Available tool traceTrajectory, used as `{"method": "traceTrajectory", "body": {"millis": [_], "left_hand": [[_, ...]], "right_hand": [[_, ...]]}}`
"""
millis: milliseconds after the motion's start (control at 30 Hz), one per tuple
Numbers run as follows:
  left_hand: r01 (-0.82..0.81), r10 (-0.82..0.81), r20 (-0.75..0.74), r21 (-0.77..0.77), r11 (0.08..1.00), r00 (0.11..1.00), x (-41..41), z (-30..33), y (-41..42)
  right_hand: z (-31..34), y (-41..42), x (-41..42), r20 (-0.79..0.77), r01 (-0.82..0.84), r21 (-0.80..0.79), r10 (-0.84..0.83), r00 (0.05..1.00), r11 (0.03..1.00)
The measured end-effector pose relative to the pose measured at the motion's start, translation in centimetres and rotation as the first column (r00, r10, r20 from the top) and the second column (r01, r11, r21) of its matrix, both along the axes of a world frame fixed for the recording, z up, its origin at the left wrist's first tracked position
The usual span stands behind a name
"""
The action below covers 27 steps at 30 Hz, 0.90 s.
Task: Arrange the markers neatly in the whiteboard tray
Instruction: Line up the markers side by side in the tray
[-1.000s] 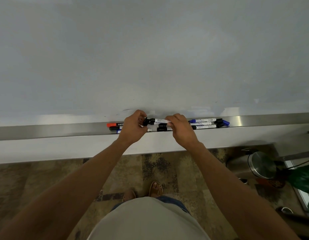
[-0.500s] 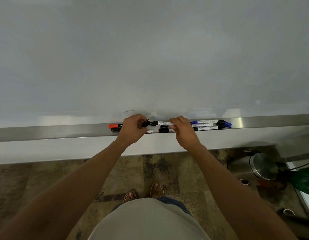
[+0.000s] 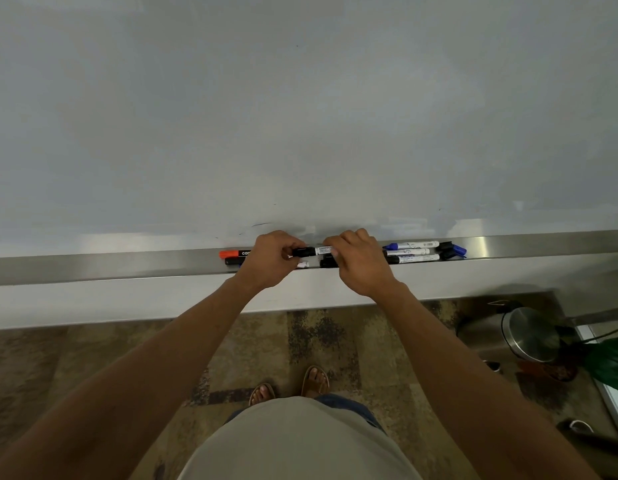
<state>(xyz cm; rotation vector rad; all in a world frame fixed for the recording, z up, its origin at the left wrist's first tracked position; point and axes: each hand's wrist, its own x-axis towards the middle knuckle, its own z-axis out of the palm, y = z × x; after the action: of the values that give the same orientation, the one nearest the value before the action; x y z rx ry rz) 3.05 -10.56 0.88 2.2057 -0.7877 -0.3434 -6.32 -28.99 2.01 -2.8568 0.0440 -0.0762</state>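
A long steel whiteboard tray (image 3: 127, 266) runs across the view under the whiteboard (image 3: 300, 116). My left hand (image 3: 271, 259) and my right hand (image 3: 361, 263) both pinch one black-capped white marker (image 3: 312, 251), held level just over the tray's middle. An orange marker (image 3: 231, 253) and a black marker (image 3: 233, 261) lie left of my left hand. Right of my right hand lie a blue-capped marker (image 3: 411, 244), two more white markers (image 3: 409, 256), and loose black and blue caps (image 3: 452, 251). A further black marker (image 3: 326, 262) lies partly hidden under my hands.
A steel pedal bin (image 3: 529, 336) stands on the patterned carpet at the lower right, beside a green bag (image 3: 612, 365). My sandalled feet (image 3: 290, 384) are below the tray.
The marker held between both hands has come down a little toward the tray and sits more level. The other markers have not moved.
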Motion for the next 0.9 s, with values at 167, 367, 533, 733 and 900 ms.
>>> {"method": "traceTrajectory", "body": {"millis": [167, 367, 533, 733, 900], "left_hand": [[0.034, -0.035, -0.007, -0.143, 0.989, 0.999, -1.1, 0.5, -0.4], [0.091, -0.081, 0.059, -0.201, 0.975, 0.995, -1.7, 1.1, -0.6], [0.183, -0.161, 0.123, -0.195, 0.964, 0.979, -2.4, 1.5, -1.0], [0.172, -0.149, 0.120, -0.217, 0.961, 0.982, -2.7, 1.5, -1.4], [0.165, -0.152, 0.073, -0.238, 0.957, 0.986, -3.1, 1.0, -1.9]], "right_hand": [[0.5, 1.4, 0.5, -0.208, 0.200, -0.045, -0.205, 0.956, 0.979], [0.7, 1.7, 0.6, -0.304, 0.314, -0.003, -0.300, 0.904, 0.950], [0.8, 1.9, 0.9, -0.489, 0.408, 0.196, -0.272, 0.829, 0.892], [0.4, 2.4, 0.7, -0.382, 0.389, 0.185, -0.298, 0.875, 0.903], [-0.5, 2.5, 0.4, -0.267, 0.406, 0.176, -0.354, 0.897, 0.897]]}}
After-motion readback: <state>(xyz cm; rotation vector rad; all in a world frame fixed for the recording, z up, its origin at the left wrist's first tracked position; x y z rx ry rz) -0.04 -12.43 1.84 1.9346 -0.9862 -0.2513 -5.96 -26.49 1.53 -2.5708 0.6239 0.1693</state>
